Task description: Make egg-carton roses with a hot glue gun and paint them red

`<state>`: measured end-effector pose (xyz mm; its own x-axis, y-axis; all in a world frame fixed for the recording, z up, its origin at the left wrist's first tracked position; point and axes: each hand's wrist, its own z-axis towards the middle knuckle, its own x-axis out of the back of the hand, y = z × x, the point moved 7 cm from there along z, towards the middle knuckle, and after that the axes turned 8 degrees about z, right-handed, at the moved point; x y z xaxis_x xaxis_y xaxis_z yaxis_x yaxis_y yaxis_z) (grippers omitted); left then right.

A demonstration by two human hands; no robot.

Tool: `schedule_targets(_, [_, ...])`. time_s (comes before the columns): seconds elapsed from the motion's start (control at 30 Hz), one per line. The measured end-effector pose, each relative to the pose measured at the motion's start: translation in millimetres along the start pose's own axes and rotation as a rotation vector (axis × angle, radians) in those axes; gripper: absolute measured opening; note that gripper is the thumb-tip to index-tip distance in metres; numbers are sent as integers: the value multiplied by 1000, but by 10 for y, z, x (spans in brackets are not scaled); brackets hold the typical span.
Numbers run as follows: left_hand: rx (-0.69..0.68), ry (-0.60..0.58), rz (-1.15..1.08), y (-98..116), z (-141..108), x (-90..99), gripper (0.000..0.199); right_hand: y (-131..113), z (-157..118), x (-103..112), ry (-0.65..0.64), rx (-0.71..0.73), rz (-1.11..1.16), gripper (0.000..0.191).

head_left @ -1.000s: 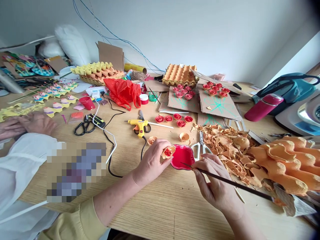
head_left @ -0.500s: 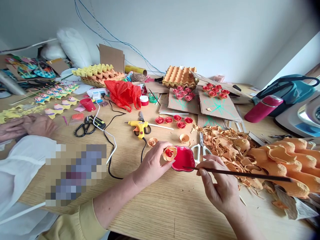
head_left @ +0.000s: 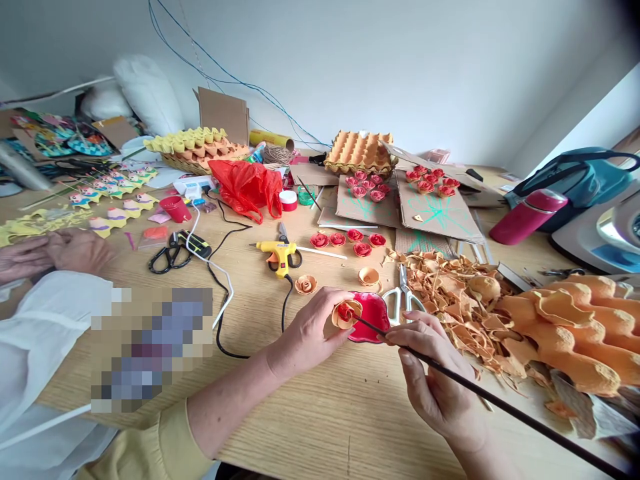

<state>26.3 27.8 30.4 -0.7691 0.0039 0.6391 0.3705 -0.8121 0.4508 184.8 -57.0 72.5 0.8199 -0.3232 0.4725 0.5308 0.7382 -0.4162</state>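
My left hand [head_left: 313,331] pinches a peach carton rose [head_left: 346,313] whose centre is red. Between the fingers of my right hand [head_left: 435,377] is a long dark paintbrush [head_left: 480,385], its tip touching the rose's red centre. Just behind and right of the rose lies a small dish of red paint [head_left: 370,313], partly covered by the brush. Two unpainted pieces, a rose [head_left: 306,285] and a round cup [head_left: 369,277], sit beyond my hands. Several red roses [head_left: 362,249] stand farther back.
A yellow glue gun [head_left: 280,257] with a black cord lies left of centre. White-handled scissors [head_left: 404,293] rest by carton scraps [head_left: 450,300] and an orange egg tray [head_left: 565,327] at right. Another person's hands [head_left: 75,252] are at far left; a pink bottle [head_left: 529,217] lies back right.
The brush tip has moved left from the paint dish to the rose's centre, and the brush is more steeply angled. My left hand and the rose have shifted slightly right.
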Motion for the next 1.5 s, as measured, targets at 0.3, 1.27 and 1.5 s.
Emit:
schedule_targets(0.3, [28,-22,-15,-43,-18,-28,51,0,-58,-3,-46,29,71,25])
schedule_targets(1.27, [82,-5,-68,-34,31,8,49,-1,-86,10,-26,26,70,27])
schedule_targets(1.5, [72,10,-34,-48,22,1,49,-12,-91,1,-96,80,-26,28])
